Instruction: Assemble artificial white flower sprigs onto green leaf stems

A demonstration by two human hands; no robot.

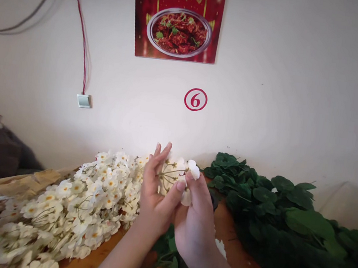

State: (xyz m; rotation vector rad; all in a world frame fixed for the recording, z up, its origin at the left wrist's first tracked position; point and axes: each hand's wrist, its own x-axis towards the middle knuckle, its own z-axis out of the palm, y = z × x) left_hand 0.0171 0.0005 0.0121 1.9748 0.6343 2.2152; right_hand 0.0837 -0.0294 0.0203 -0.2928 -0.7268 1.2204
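Both my hands are raised together over the middle of the table, around a white artificial flower spray (174, 170) with thin branching stems and small blossoms. My left hand (155, 197) supports it from the left, thumb pressed in against the blossoms while its other fingers reach upward. From the right, my right hand (197, 217) pinches the spray near a petal with its thumb and a finger. Parts of the spray are hidden behind my fingers. Green leaves (173, 267) show below my wrists; whether they join the held spray I cannot tell.
A large heap of white artificial flowers (91, 201) lies to the left, beside brown wrapping paper (36, 179). Dark green artificial leaves (262, 224) are piled on the right. Brown tabletop (232, 233) shows between them. Behind stands a white wall (269, 97) with a food poster (181, 20).
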